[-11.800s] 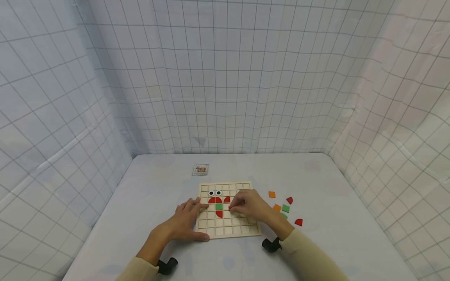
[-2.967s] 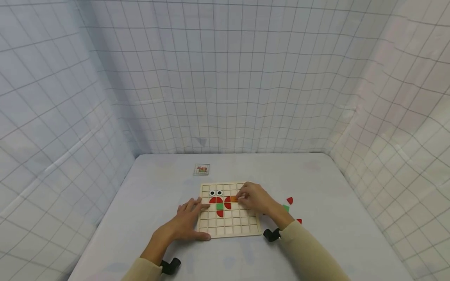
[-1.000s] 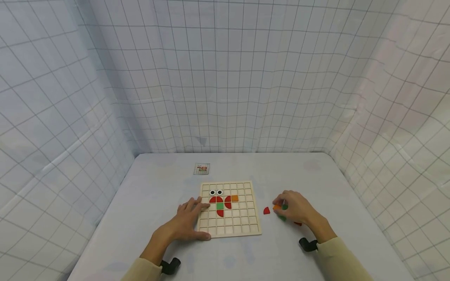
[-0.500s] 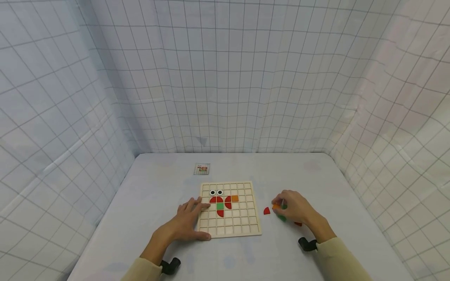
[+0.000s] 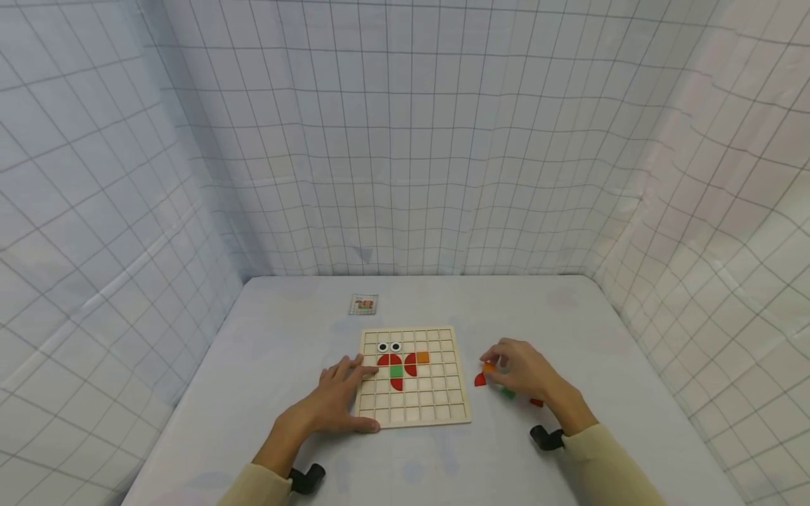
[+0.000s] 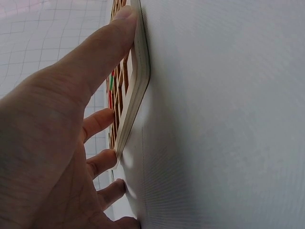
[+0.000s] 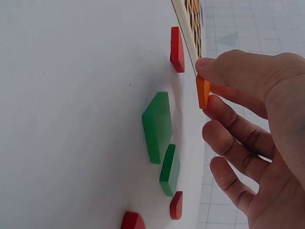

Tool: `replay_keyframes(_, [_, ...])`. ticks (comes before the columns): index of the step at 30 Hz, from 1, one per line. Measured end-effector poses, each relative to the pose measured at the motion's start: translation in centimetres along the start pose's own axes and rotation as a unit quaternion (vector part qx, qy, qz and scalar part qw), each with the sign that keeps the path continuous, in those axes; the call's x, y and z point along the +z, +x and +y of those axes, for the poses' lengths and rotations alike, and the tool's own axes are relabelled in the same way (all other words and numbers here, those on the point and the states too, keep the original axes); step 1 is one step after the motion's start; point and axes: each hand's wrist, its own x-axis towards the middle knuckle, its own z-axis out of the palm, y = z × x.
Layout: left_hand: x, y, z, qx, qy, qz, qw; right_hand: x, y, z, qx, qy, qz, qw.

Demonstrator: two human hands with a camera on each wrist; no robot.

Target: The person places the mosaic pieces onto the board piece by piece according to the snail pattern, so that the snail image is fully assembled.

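A wooden grid board [image 5: 436,393] lies on the white table. Set in its cells are two round eye pieces [image 5: 389,347], red quarter-circle tiles [image 5: 410,370], a green square tile [image 5: 396,371] and one orange square tile [image 5: 422,357]. My left hand [image 5: 338,400] rests spread on the board's left side, thumb on the near edge, as the left wrist view also shows. Right of the board, my right hand [image 5: 522,369] pinches another orange square tile [image 7: 203,90] between thumb and fingertips, lifted off the table in the right wrist view.
Beside the right hand lie two green tiles [image 7: 158,128] and several red tiles [image 7: 177,50]. A small picture card [image 5: 363,304] lies behind the board. Gridded white curtains [image 5: 405,140] enclose the table at the back and sides.
The first orange tile went onto the board at the right hand. That hand then went right to the loose tiles, took a second orange tile and now shifts slightly left. The left hand stays put.
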Motion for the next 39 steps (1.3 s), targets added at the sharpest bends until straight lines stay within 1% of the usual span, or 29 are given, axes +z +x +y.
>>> replay_keyframes(6, [-0.1,0.0,0.1,-0.001,-0.001,-0.002,1.0000,0.3,0.5,-0.8,-0.017,0.002,0.009,0.9998])
replay_keyframes(11, [-0.1,0.0,0.2,-0.004,0.002,-0.004,1.0000,0.8,1.0,-1.4,-0.034,0.016,0.012,0.9992])
replay_keyframes(20, [-0.1,0.0,0.2,-0.008,0.004,-0.004,1.0000,1.4,1.9,-2.6,-0.058,0.025,0.000,0.9980])
replay_keyframes(26, [-0.1,-0.1,0.2,-0.003,-0.001,-0.005,1.0000,1.7,2.6,-3.5,-0.063,0.039,-0.010,0.9972])
replay_keyframes(32, [-0.2,-0.1,0.3,0.001,-0.003,-0.002,1.0000,2.3,3.2,-4.4,-0.076,0.054,-0.013,0.9955])
replay_keyframes(39, [-0.1,0.0,0.3,-0.002,-0.001,-0.004,1.0000,3.1,4.0,-5.2,-0.100,0.067,-0.012,0.9926])
